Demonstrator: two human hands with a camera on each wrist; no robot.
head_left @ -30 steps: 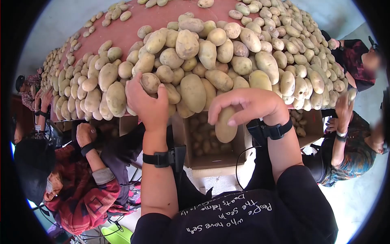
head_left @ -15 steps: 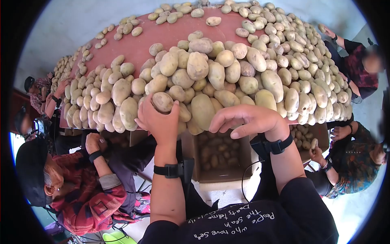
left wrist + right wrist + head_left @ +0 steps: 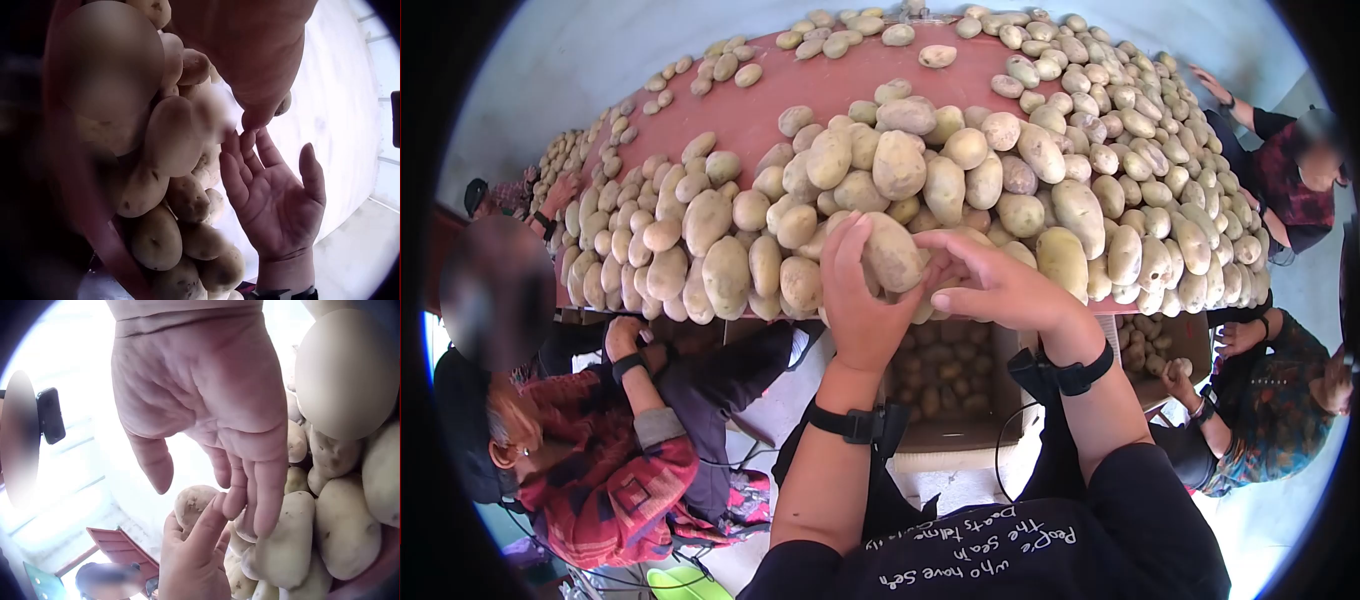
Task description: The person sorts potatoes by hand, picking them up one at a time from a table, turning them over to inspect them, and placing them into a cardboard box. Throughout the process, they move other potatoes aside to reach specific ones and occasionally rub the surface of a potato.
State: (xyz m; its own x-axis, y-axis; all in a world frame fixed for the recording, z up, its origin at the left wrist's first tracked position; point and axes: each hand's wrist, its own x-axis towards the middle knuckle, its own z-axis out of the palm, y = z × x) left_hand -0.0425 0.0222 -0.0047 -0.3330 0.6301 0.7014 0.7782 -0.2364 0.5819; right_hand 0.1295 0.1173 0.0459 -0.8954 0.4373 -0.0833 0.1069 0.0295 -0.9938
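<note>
My left hand (image 3: 863, 305) grips a potato (image 3: 894, 250) in front of the heap, thumb on one side and fingers on the other. Close by on the right is my right hand (image 3: 1012, 290), fingers loosely extended toward the held potato and holding nothing. In the right wrist view, the right hand's fingertips (image 3: 234, 506) come right up to the left thumb beside that potato (image 3: 190, 505). The left wrist view shows the right palm (image 3: 275, 212) facing up and spread. Just beyond both hands lies the potato pile (image 3: 945, 185).
A cardboard box (image 3: 940, 435) with potatoes inside stands below the hands, at the table's near edge. More potatoes cover much of the red table (image 3: 700, 120). Another box of potatoes (image 3: 1142, 345) is at right. People sit close on the left (image 3: 600, 490) and right (image 3: 1265, 390).
A second ago the right hand held a potato over the box; half a second ago that hand was without it. The left hand has since brought its potato rightward, closer to the right hand.
</note>
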